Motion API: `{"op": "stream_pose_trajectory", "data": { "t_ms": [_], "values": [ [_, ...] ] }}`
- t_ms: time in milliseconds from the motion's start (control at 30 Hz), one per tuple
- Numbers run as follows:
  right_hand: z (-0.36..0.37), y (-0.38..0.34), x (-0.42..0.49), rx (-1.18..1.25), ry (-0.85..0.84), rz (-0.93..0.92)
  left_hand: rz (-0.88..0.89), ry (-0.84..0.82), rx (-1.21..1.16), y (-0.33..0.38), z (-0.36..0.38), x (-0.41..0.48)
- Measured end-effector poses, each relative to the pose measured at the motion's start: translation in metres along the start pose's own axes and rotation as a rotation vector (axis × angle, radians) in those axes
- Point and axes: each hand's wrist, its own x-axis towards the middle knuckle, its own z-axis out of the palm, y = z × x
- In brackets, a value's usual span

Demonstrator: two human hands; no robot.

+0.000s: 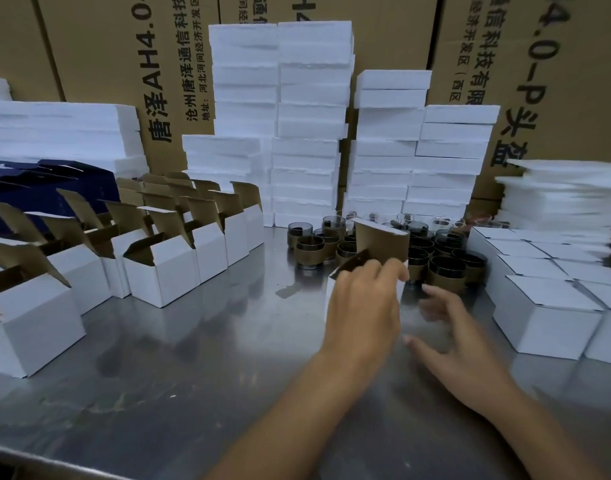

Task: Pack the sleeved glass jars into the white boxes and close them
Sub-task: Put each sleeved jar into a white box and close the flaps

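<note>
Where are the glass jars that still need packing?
In the head view, the sleeved jars cluster mid-table, right of centre, behind the open box in the left hand, beside the closed boxes.

white box (383, 240): body hidden behind left hand (363, 306) | right hand (467, 351) fingers (435, 299): blurred | sleeved glass jars (446, 268) behind box: partly hidden | white sheet stack (557, 192) right of box: blurred, edge-cut

2 hands (363, 306) (460, 344); jars (446, 271), boxes (172, 275): too many.

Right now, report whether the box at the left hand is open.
Open: the box lid stands upright above the left hand.
</note>
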Motion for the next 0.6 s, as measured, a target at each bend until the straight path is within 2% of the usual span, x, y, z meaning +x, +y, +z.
{"op": "stream_pose_trajectory", "data": {
  "t_ms": [200,467,600],
  "values": [
    [0.011,0.005,0.012,0.283,-0.033,0.120,0.024,-0.004,-0.058,0.021,0.023,-0.004],
    [0.012,0.014,0.024,0.304,0.182,0.206,0.103,0.001,-0.035,0.017,0.027,0.002],
    [0.004,0.019,0.025,0.218,0.146,0.224,0.139,-0.051,-0.188,-0.007,0.017,0.009]
  ]
}}
